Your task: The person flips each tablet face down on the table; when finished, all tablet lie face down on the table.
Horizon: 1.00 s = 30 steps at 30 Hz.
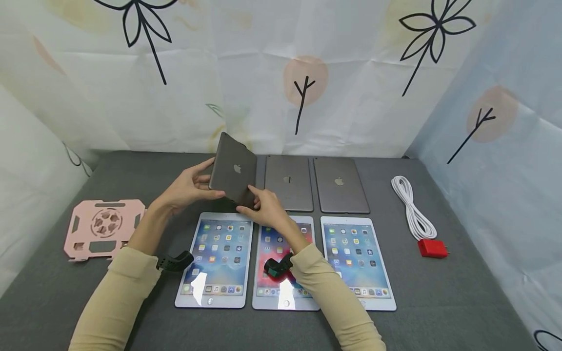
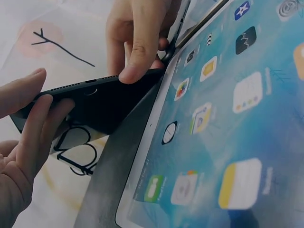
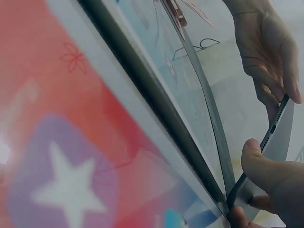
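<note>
A dark grey tablet (image 1: pixel 234 168), its back with the apple logo toward me, is held tilted above the table's far left part. My left hand (image 1: pixel 189 187) grips its left side, thumb on one face and fingers on the other. At its lower right corner my right hand (image 1: pixel 270 207) pinches it between thumb and fingers. The left wrist view shows the tablet's dark screen side (image 2: pixel 118 102) and its speaker-hole edge. Two more grey tablets, one in the middle (image 1: pixel 287 185) and one on the right (image 1: pixel 341 187), lie face down beside it.
Three white tablets, left (image 1: pixel 221 258), middle (image 1: pixel 281 243) and right (image 1: pixel 357 263), lie with lit screens nearer me. A pink stand (image 1: pixel 103 226) lies at left. At right are a coiled white cable (image 1: pixel 412 207) and a red charger (image 1: pixel 432 248). Patterned cloth (image 1: pixel 246 73) hangs behind.
</note>
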Tool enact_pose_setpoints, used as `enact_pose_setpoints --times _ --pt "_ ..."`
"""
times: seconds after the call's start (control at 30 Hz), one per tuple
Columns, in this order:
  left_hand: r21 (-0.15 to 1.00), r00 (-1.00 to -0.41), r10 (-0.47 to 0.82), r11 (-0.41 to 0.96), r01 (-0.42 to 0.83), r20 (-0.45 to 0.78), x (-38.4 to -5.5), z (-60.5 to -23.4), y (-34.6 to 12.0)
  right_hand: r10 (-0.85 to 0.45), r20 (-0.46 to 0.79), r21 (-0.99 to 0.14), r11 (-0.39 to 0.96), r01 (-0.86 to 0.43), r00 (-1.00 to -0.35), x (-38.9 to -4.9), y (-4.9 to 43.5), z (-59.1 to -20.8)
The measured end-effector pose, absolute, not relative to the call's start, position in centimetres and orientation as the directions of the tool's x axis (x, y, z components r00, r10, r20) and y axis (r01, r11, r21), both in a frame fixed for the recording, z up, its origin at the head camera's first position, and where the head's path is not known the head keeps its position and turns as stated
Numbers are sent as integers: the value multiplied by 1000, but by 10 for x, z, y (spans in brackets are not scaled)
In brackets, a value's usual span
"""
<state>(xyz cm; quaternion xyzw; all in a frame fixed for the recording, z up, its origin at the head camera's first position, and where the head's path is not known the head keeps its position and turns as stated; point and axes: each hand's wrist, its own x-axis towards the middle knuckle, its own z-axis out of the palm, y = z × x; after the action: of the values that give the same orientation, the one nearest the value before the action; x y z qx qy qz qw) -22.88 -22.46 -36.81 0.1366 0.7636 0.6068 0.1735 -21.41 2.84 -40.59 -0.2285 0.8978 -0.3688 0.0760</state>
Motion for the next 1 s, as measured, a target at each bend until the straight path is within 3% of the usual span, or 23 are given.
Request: enact_pose_setpoints --times 0.13,0.33,0.67,0.83,1.0 --pt "982 -910 403 190 -20 -97 -228 -370 -227 -458 4 -718 618 -321 -889 -215 30 -406" --pt "987 -919 374 138 -80 -127 -226 -373 -231 -405 -108 -806 570 -158 -908 -216 31 -401" --pt "975 -920 371 -126 -183 -125 -225 -392 -234 -318 -191 -926 371 63 -929 -214 31 -401" --pt "969 -911 400 -168 -183 -102 -227 -400 -232 -302 -185 -927 370 64 -935 -216 35 -399" --pt "985 -904 410 -64 -159 -120 -230 -409 -231 -315 -165 -875 484 -9 -935 -219 39 -399"
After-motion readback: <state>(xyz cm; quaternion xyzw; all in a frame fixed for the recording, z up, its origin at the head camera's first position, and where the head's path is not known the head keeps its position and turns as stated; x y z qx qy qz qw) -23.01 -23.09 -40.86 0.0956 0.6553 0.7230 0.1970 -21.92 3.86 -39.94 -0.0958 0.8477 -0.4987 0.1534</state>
